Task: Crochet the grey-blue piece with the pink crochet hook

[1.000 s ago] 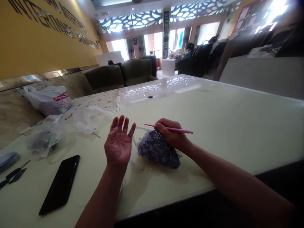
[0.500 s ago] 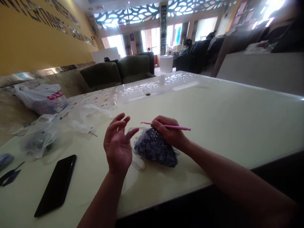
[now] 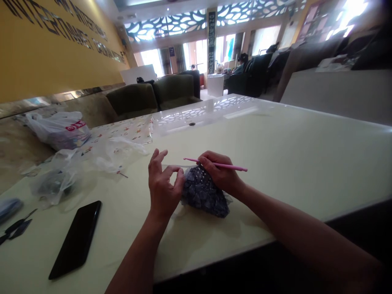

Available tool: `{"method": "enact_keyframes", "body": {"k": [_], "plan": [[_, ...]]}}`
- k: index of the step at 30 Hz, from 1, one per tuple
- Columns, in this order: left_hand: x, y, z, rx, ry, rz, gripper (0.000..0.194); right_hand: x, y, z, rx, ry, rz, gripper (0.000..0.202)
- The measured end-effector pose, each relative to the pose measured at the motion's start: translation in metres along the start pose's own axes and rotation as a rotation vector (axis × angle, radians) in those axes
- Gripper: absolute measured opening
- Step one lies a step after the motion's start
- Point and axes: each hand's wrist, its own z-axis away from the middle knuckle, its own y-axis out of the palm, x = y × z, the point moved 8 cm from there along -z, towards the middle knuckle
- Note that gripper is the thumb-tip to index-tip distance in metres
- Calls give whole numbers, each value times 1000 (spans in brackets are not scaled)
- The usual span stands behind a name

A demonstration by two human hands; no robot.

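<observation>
R hand [image 3: 219,169] clamped on hook [image 3: 231,166] & top of blue piece [image 3: 202,194] nr table [image 3: 275,171] edge, L hand [image 3: 163,185] pinching its L side, so if tension slackens, yarn [image 3: 188,166] might slip off.

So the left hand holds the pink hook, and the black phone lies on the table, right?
Not the left hand: the head view shows the right hand holding the pink hook. The black phone does lie on the table.

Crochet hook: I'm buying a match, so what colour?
The crochet hook is pink; the head view shows it.
</observation>
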Motion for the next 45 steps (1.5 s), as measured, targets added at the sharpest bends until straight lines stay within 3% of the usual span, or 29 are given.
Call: {"method": "enact_keyframes", "body": {"k": [5,10,15,18,22,27,37,45], "plan": [[12,12,5,28,-105,31,14,3,7,7,15,-6,9,29],[32,34,16,189,-409,190,32,7,15,13,74,-42,-21,25],[42,45,25,251,-575,367,27,11,15,14,96,-63,-2,25],[41,38,22,197,-512,284,20,11,13,14,79,-71,34,25],[30,21,15,50,-325,103,15,8,8,14,21,-84,91,26],[15,19,8,67,-145,-74,15,9,4,14,-34,-116,140,24],[0,8,5,-5,-15,-20,16,12,-9,11,-183,-101,154,24],[1,9,5,-12,-23,-245,28,17,-5,14,-188,-185,147,20]]}}
